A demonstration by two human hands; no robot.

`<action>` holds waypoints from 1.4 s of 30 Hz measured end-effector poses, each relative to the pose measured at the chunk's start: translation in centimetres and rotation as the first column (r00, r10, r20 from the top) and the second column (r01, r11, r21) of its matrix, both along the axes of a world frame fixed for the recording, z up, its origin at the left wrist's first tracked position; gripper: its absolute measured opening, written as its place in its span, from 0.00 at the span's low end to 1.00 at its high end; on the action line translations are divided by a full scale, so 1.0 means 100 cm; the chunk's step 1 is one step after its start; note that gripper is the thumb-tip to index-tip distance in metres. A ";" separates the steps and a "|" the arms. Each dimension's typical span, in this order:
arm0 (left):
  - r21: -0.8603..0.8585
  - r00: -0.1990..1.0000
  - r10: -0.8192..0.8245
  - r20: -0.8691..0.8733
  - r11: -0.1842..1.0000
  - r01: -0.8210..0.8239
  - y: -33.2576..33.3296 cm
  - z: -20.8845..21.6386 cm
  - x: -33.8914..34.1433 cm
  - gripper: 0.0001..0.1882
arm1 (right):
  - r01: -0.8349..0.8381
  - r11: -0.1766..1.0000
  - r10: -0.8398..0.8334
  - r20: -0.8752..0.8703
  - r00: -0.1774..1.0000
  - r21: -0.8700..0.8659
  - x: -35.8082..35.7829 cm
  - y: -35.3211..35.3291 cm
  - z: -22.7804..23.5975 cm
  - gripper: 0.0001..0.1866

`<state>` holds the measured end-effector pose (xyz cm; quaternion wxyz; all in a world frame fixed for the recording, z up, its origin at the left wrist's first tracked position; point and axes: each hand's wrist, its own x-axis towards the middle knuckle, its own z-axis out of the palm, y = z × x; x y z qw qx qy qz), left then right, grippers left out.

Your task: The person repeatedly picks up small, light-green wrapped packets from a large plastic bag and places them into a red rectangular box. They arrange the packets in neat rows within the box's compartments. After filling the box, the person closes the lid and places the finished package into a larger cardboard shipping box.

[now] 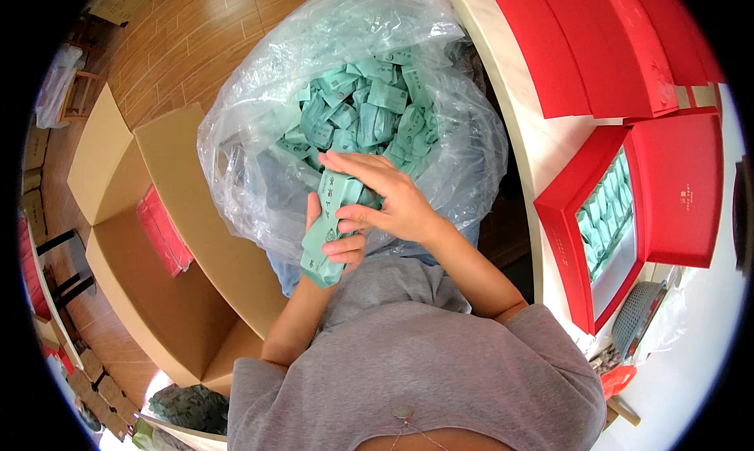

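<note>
A small stack of green sachets [339, 190] is between the two hands, at the near edge of the bag. The left hand [345, 251] cradles the stack from below, its fingers curled closed round the side; the right hand [399, 200] is half bent over the top, thumb and fingers against the sachets. The stack looks only partly squared, its lower end sticking out toward seven o'clock.

At twelve o'clock from it, the clear bag [236, 82] gapes open with a large heap of loose sachets [369, 109], so most of the supply there seems unsorted. At three o'clock, on the counter [510, 98], an open red box [565, 231] holds packed sachets [606, 208] with a bare pale strip at its near end: part-filled, by the look of it. More red boxes [581, 43] stand at two o'clock, contents hidden; an open carton [157, 302] is at eight.
</note>
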<state>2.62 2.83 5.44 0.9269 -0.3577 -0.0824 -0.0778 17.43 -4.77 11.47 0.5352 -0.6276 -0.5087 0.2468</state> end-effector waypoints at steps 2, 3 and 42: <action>-0.005 1.000 -0.005 0.028 1.000 0.005 0.000 0.004 0.003 0.34 | -0.036 0.999 0.037 0.114 0.993 -0.008 0.001 -0.001 0.000 0.29; -0.006 1.000 0.006 0.029 1.000 -0.006 0.000 0.003 0.003 0.34 | -0.020 1.000 0.021 0.131 0.991 -0.005 -0.001 0.000 0.000 0.27; 0.947 0.562 0.792 -0.237 0.059 0.316 0.009 0.014 0.043 0.30 | 0.368 0.925 -0.377 -0.374 0.847 -0.099 -0.047 -0.032 -0.026 0.26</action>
